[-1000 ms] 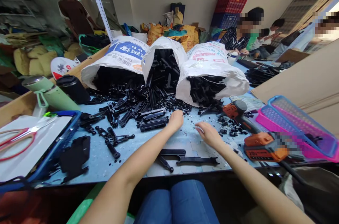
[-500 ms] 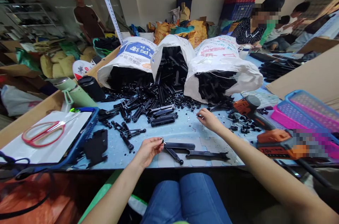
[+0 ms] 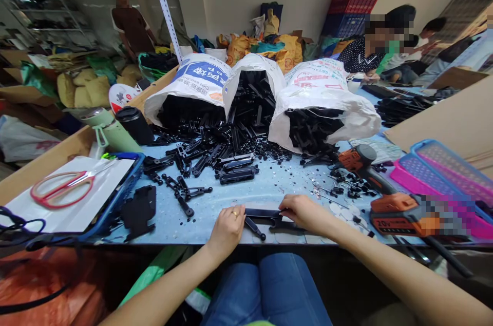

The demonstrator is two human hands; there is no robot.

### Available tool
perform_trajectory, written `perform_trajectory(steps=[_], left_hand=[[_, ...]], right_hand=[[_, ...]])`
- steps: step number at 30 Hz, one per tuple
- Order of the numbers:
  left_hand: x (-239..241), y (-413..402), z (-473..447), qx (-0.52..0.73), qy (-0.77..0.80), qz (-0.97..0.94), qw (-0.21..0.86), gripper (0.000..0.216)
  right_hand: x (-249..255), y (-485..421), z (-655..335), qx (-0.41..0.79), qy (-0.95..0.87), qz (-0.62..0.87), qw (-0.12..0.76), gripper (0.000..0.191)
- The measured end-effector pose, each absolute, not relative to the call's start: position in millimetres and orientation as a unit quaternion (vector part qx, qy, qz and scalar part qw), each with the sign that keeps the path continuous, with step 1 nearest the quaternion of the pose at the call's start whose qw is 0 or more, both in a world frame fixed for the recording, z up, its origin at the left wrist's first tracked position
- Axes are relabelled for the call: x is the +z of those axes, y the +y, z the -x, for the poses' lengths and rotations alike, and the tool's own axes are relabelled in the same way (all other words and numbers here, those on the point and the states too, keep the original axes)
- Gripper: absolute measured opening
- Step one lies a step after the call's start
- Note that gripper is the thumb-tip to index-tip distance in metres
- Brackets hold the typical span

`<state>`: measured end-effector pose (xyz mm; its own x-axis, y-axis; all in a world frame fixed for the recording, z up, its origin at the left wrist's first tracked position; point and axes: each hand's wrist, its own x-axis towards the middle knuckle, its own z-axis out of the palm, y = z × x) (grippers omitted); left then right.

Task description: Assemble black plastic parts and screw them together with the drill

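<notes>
Both hands meet low in the centre of the frame: left hand [image 3: 228, 227] and right hand [image 3: 304, 211] each pinch an end of the black plastic bar [image 3: 263, 212], pinning it flat on the table [image 3: 215, 203], probably to line up its joint.

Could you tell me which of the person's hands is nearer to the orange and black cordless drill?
Right. The right hand rests just left of the orange and black cordless drill; the left hand lies farther left, beyond the right hand.
</notes>
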<state>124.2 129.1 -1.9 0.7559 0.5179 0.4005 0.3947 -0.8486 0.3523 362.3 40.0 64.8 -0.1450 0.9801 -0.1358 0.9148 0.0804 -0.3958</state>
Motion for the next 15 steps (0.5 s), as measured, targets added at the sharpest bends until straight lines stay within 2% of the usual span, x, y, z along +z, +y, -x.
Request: perform_trajectory(steps=[3, 5, 10, 12, 15], left_hand=[[1, 128, -126, 0.231, 0.237, -0.943, 0.028, 0.026], [7, 125, -133, 0.231, 0.227, -0.946, 0.022, 0.027], [10, 108, -172, 0.162, 0.154, -0.967, 0.120, 0.057], [7, 107, -184, 0.142, 0.157, -0.965, 0.153, 0.059], [3, 112, -189, 0.132, 0.125, -0.968, 0.173, 0.056]], right_hand=[[60, 38, -358, 0.167, -0.731, 0.658, 0.071, 0.016], [50, 32, -359, 0.153, -0.726, 0.660, 0.115, 0.018], [1, -1, -368, 0.080, -0.737, 0.611, 0.277, 0.035], [-16, -12, -370, 0.064, -0.730, 0.618, 0.286, 0.048], [-28, -16, -374, 0.059, -0.757, 0.608, 0.232, 0.050]])
